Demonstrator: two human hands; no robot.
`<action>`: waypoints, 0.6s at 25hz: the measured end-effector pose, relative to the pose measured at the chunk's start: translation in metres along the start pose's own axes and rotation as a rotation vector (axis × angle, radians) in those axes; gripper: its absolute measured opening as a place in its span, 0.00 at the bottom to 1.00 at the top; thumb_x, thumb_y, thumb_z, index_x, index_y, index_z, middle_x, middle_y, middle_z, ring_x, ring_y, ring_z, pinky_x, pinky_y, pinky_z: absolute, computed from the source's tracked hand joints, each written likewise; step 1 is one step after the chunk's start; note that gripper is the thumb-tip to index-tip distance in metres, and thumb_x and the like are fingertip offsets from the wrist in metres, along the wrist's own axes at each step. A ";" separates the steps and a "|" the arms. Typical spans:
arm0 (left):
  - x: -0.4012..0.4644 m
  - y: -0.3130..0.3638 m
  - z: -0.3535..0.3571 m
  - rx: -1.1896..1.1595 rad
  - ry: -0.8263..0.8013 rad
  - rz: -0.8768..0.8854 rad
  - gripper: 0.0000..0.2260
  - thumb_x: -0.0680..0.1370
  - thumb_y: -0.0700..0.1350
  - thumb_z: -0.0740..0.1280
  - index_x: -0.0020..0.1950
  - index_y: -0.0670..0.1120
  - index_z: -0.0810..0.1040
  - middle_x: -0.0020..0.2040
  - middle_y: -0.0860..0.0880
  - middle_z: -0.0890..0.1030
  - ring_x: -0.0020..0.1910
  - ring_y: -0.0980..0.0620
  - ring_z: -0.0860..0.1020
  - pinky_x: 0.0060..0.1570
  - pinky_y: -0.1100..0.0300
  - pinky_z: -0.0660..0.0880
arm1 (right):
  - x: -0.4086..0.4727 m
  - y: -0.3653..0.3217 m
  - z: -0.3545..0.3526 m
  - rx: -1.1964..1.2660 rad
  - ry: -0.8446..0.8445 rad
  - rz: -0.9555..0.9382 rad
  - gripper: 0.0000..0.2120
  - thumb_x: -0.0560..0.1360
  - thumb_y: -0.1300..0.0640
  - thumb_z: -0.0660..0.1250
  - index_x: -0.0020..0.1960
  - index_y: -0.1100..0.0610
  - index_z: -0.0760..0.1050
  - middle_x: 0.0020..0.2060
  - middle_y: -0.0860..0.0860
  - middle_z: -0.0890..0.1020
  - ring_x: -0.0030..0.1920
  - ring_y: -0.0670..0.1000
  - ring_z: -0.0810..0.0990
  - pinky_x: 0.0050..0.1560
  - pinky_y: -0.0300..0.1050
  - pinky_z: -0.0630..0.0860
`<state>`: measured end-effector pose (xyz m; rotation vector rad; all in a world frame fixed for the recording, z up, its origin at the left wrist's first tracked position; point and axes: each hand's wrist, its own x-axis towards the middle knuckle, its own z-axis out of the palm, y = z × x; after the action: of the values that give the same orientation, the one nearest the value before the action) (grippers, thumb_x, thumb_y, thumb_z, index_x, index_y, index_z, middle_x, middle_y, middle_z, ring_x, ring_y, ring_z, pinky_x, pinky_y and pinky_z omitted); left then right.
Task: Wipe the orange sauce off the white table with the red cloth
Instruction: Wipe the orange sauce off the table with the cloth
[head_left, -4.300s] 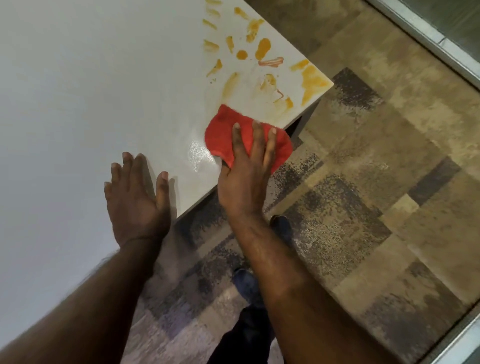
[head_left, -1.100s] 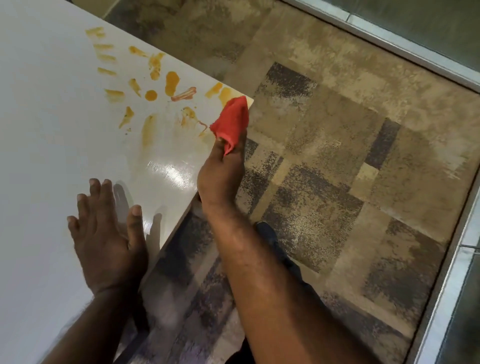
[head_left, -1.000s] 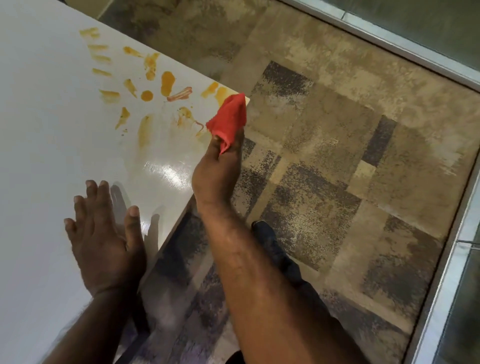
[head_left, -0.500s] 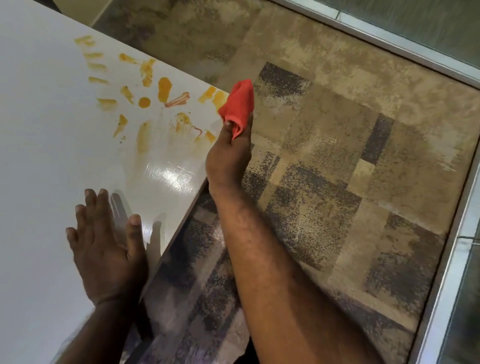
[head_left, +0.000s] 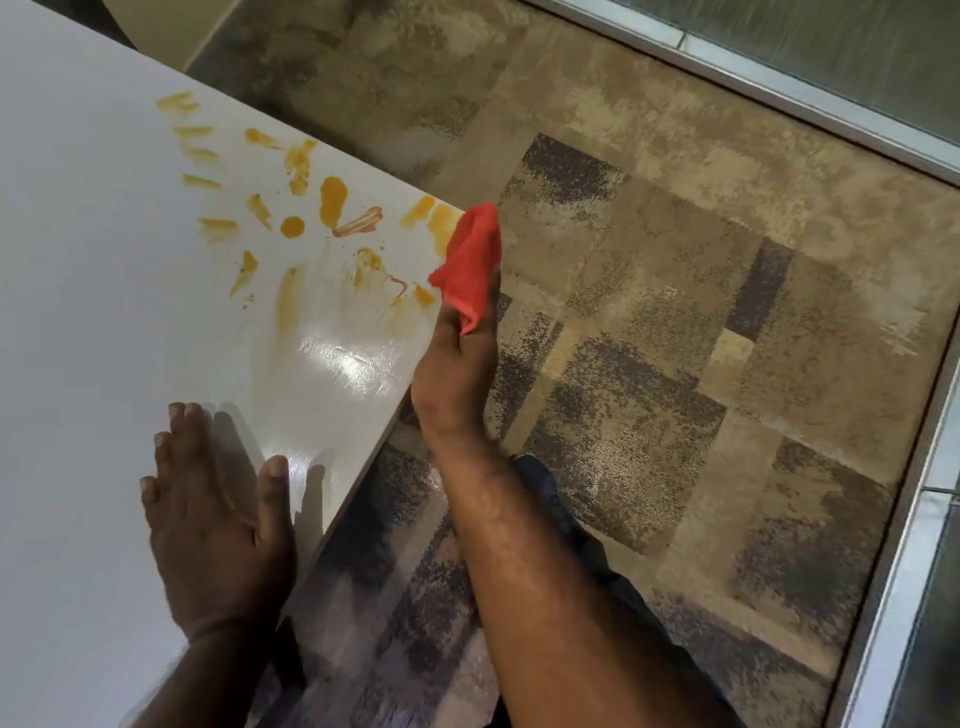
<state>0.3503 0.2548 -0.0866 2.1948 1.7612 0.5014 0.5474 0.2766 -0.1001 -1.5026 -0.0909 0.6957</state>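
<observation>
The right hand (head_left: 457, 369) pinches the red cloth (head_left: 470, 260) bunched between thumb and fingers, held just past the table's right edge near its far corner, apparently lifted clear of the surface. The left hand (head_left: 218, 525) lies flat on the white table (head_left: 93, 312), fingers slightly spread, nearer than the mess. Orange sauce (head_left: 332, 200) streaks and blobs cover the far right part of the top, right up to the rim. A bunched cloth offers little wiping face, so it may only smear the sauce thinner. Sweeping outward at the corner could push sauce over the edge onto the patterned carpet (head_left: 675, 312).
</observation>
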 end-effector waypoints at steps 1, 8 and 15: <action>0.000 0.000 0.000 0.003 0.000 -0.002 0.33 0.79 0.65 0.50 0.79 0.48 0.54 0.80 0.44 0.59 0.78 0.44 0.56 0.76 0.45 0.51 | 0.013 -0.005 0.001 0.007 0.031 0.017 0.26 0.80 0.64 0.59 0.77 0.59 0.58 0.70 0.58 0.72 0.70 0.54 0.71 0.72 0.54 0.66; 0.001 0.003 -0.001 0.018 -0.003 -0.021 0.35 0.78 0.65 0.53 0.79 0.46 0.55 0.79 0.42 0.60 0.78 0.42 0.55 0.75 0.44 0.51 | 0.073 -0.036 -0.012 -0.128 -0.066 -0.009 0.15 0.79 0.62 0.61 0.64 0.58 0.74 0.54 0.52 0.81 0.55 0.51 0.80 0.59 0.47 0.75; 0.003 0.005 -0.004 0.033 -0.034 -0.065 0.38 0.76 0.68 0.51 0.79 0.46 0.55 0.79 0.43 0.59 0.78 0.42 0.54 0.75 0.41 0.53 | 0.063 -0.042 -0.026 -0.213 -0.113 -0.037 0.15 0.79 0.62 0.61 0.65 0.56 0.74 0.47 0.37 0.80 0.48 0.33 0.79 0.52 0.32 0.74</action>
<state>0.3530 0.2572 -0.0803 2.1467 1.8296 0.4205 0.6262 0.2868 -0.0862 -1.6598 -0.2854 0.7598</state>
